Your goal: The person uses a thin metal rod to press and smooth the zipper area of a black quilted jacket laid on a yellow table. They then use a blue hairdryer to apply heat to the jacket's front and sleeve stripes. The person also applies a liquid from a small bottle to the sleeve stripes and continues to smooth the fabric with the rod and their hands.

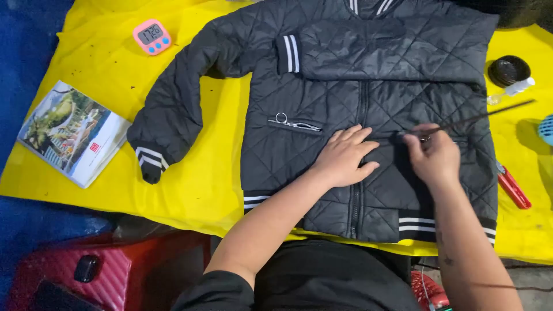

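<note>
The person wears a black top with short sleeves; the left sleeve's hem ends above the elbow at the lower edge of the view. Both forearms are bare down to the wrists, with no watch, bracelet or glove on them. The left hand [344,156] and the right hand [433,155] are bare too. Small dark marks sit along the inner right forearm, possibly a tattoo, though they are too small to tell. No rings show on the fingers.
</note>
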